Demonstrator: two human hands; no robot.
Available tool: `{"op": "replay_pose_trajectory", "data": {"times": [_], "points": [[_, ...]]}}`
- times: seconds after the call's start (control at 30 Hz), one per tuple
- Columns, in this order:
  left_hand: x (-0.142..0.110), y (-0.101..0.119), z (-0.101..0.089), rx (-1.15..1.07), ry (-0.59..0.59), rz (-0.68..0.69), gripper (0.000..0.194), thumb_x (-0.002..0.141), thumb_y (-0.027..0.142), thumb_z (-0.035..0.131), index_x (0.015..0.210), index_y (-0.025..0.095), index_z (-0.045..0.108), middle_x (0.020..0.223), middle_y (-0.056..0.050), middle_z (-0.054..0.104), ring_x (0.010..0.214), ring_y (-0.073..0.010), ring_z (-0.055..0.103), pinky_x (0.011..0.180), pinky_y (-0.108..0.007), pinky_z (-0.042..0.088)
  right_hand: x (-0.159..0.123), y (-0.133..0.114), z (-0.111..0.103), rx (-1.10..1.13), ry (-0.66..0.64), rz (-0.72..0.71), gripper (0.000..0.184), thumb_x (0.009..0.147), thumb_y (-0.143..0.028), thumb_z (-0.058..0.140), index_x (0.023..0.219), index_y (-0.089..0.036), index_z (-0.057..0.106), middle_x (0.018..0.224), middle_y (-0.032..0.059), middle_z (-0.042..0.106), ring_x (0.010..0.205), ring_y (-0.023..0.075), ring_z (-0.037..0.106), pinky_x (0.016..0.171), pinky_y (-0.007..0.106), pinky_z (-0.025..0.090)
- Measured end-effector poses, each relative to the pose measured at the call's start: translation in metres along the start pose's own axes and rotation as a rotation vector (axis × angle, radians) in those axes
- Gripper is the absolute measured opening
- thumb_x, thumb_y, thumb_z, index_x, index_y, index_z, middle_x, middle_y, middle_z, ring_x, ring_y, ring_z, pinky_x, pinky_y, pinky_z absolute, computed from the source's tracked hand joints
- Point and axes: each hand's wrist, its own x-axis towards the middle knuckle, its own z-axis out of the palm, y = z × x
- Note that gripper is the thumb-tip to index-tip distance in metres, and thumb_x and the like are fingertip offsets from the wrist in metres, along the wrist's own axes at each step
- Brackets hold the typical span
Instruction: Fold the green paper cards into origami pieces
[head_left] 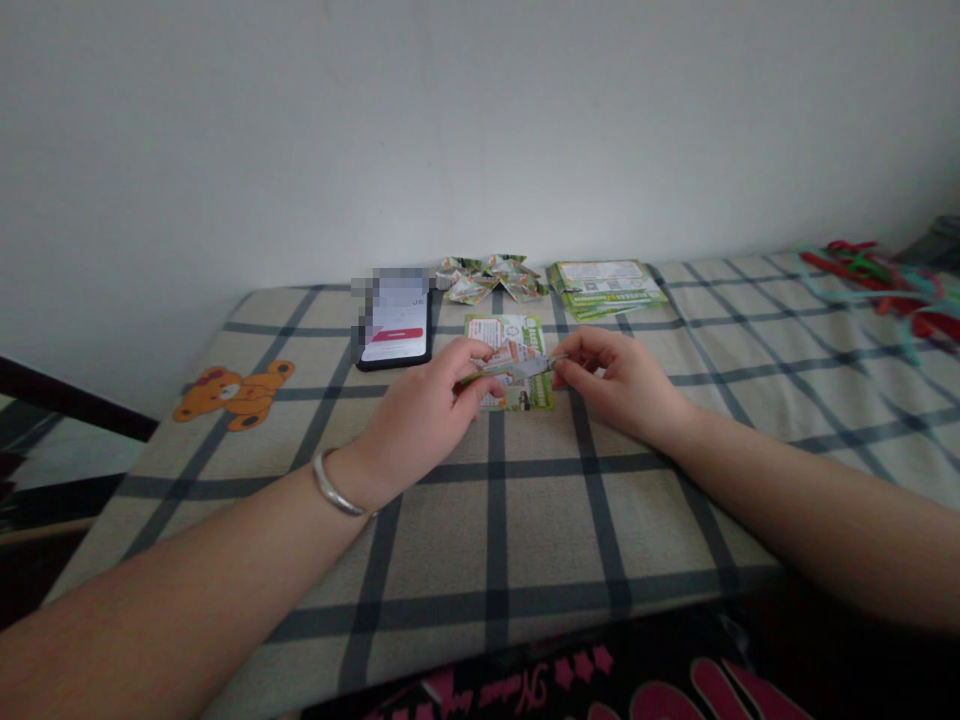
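Note:
Between my two hands is a folded paper leaflet (525, 366), printed in green, white and orange. The fingers and thumb of my left hand (442, 385) pinch its left end. My right hand (611, 378) pinches the opposite end between thumb and forefinger. Under the folded piece, a flat printed leaflet (529, 400) lies on the checked tablecloth, partly covered. Behind my hands stand several folded paper pieces (472, 290) in a cluster. To their right sits a stack of printed leaflets (607, 285), slightly fanned.
A phone (394, 320) with a lit screen lies left of the folded pieces. An orange bear picture (236, 396) is on the cloth at the left. Tangled red, green and teal strips (892, 290) lie far right. A white wall (480, 120) borders the table's back.

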Motion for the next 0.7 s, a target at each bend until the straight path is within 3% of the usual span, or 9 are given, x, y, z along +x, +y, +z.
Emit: {"op": "replay_pose_trajectory", "data": {"times": [0.23, 0.43, 0.7], "points": [[-0.001, 0.003, -0.001, 0.075, 0.019, 0.034, 0.021, 0.089, 0.025, 0.058, 0.109, 0.021, 0.056, 0.084, -0.001, 0.074, 0.066, -0.0142, 0.069, 0.057, -0.023, 0.048, -0.003, -0.002, 0.000, -0.069, -0.010, -0.053, 0.014, 0.086, -0.025, 0.056, 0.085, -0.016, 0.066, 0.069, 0.0007, 0.067, 0.058, 0.0113, 0.054, 0.053, 0.024, 0.038], [0.000, 0.010, -0.003, 0.157, -0.003, 0.081, 0.015, 0.087, 0.033, 0.062, 0.092, 0.020, 0.065, 0.074, 0.001, 0.071, 0.061, -0.0129, 0.065, 0.053, -0.022, 0.043, -0.005, -0.006, 0.000, -0.140, -0.072, -0.247, 0.012, 0.085, -0.018, 0.056, 0.085, -0.016, 0.067, 0.072, 0.0018, 0.065, 0.065, 0.0120, 0.056, 0.058, 0.023, 0.040], [-0.002, 0.015, -0.004, 0.125, -0.011, 0.190, 0.006, 0.085, 0.025, 0.066, 0.089, 0.022, 0.069, 0.080, 0.004, 0.074, 0.070, -0.0119, 0.069, 0.060, -0.022, 0.048, -0.007, -0.009, 0.002, -0.174, -0.154, -0.362, 0.012, 0.086, -0.019, 0.058, 0.090, -0.015, 0.069, 0.073, 0.0031, 0.068, 0.068, 0.0132, 0.059, 0.063, 0.026, 0.043]]}}
